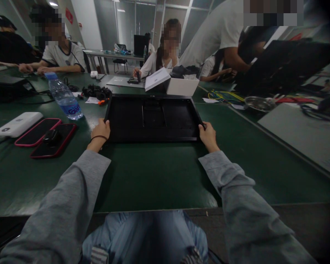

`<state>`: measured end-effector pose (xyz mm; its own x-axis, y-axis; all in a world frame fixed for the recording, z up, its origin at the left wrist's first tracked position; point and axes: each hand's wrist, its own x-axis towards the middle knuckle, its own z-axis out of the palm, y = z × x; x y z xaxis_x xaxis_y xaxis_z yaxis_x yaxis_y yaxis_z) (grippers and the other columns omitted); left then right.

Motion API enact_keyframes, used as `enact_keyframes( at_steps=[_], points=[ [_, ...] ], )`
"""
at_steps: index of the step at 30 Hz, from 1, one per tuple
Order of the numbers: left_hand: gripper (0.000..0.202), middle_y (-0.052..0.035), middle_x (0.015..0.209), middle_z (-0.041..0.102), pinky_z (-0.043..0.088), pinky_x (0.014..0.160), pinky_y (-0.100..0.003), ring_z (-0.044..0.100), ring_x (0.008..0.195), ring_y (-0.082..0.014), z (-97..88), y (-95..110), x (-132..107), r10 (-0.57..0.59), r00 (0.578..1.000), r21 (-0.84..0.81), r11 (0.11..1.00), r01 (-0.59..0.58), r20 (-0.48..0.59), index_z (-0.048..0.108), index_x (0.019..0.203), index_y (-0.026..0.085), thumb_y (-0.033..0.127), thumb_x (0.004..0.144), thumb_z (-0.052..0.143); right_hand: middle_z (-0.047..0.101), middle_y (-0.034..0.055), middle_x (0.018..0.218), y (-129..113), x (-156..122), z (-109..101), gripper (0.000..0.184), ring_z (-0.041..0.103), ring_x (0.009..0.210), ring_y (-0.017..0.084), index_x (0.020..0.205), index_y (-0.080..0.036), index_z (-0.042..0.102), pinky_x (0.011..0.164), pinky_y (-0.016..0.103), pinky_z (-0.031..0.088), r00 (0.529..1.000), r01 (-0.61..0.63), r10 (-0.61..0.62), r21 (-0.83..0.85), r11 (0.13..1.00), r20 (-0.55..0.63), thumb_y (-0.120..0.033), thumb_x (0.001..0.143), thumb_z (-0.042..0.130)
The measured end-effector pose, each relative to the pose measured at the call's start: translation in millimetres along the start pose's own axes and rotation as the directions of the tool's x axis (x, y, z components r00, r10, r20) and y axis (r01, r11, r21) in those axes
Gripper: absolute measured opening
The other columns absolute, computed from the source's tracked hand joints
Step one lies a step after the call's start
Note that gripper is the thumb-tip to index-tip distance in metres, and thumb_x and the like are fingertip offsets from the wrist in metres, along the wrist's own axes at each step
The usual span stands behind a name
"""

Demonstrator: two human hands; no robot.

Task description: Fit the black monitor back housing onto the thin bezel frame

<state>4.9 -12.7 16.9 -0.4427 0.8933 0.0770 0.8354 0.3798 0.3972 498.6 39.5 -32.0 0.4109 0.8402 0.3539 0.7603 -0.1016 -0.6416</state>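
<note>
A flat black laptop-like case (153,117) lies on the green table (154,172) straight ahead of me. My left hand (100,131) grips its near left corner, fingers curled round the edge. My right hand (207,135) grips its near right corner the same way. Both arms are in grey sleeves, and a dark band sits on my left wrist.
Left of the case stand a water bottle (63,97), two red-edged phones (45,136) and a white power bank (18,124). A white box (172,83) sits behind the case. Black parts (96,91), a metal bowl (260,103) and cables lie further off. Several people sit or stand around the table.
</note>
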Motion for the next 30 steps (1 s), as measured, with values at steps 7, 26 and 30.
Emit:
enact_keyframes(
  at_steps=[7, 26, 30],
  points=[
    [0.057, -0.0260, 0.125, 0.067, 0.048, 0.096, -0.054, 0.065, 0.117, -0.0406, 0.7, -0.9, 1.0, -0.001, 1.000, -0.007, 1.000, 0.002, 0.004, 0.045, 0.143, 0.015, 0.045, 0.098, 0.026, 0.069, 0.0179, 0.116, -0.4, -1.1, -0.4, 0.043, 0.063, 0.108, 0.032, 0.124, -0.018, 0.062, 0.097, 0.051, 0.048, 1.000, 0.013, -0.013, 0.024, 1.000, -0.010, -0.038, 0.088, 0.051],
    [0.056, -0.0266, 0.124, 0.067, 0.047, 0.096, -0.053, 0.065, 0.116, -0.0399, -2.6, 0.2, -1.4, 0.005, 1.000, -0.011, 1.000, -0.005, 0.009, 0.045, 0.142, 0.015, 0.045, 0.098, 0.025, 0.071, 0.0171, 0.112, -6.2, -3.1, -4.1, 0.043, 0.064, 0.103, 0.031, 0.124, -0.018, 0.063, 0.092, 0.048, 0.049, 1.000, 0.007, -0.007, 0.001, 1.000, 0.000, -0.042, 0.090, 0.050],
    [0.056, -0.0262, 0.124, 0.068, 0.048, 0.096, -0.053, 0.065, 0.116, -0.0396, -2.2, 0.6, -1.4, -0.001, 1.000, -0.005, 1.000, 0.001, 0.009, 0.045, 0.142, 0.015, 0.045, 0.099, 0.025, 0.071, 0.0168, 0.110, -3.6, -1.7, -2.5, 0.043, 0.064, 0.102, 0.031, 0.123, -0.018, 0.063, 0.092, 0.048, 0.049, 1.000, 0.006, -0.006, -0.005, 1.000, -0.001, -0.043, 0.090, 0.050]
  ],
)
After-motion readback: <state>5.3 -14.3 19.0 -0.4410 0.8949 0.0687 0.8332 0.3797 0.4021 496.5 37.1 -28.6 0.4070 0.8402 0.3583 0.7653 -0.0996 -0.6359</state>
